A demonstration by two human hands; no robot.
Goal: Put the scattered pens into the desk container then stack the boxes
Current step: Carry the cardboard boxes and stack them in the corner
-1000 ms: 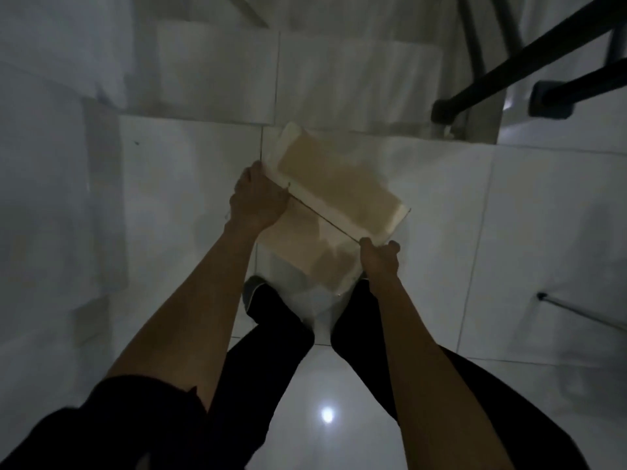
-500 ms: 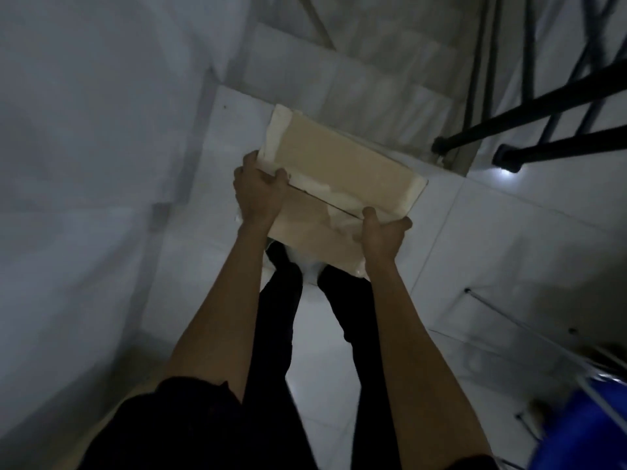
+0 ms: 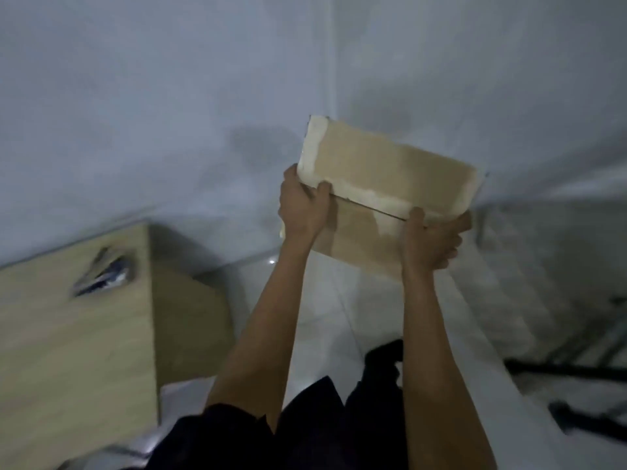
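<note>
Cardboard box (image 3: 390, 184), closed and patched with pale torn strips, hangs in the air before a grey-white wall corner (image 3: 330, 79), gripped at both near corners: left hand (image 3: 303, 206) wrapped over one, right hand (image 3: 432, 240) clasping the other. Below lies glossy white tile floor (image 3: 325, 300); a wooden desk (image 3: 68, 351) (something shiny, blurred, lies on it) stands at left.

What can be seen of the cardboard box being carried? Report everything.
The cardboard box is flat, rectangular, tan, with pale whitish patches along its edges and beside the seam where its top flaps meet. It looks closed. It is held up in the air, tilted, in front of a pale wall, above the tiled floor. The left hand grips its left end, thumb on top; the right hand holds its near right corner from below. Nothing else touches it.
</note>
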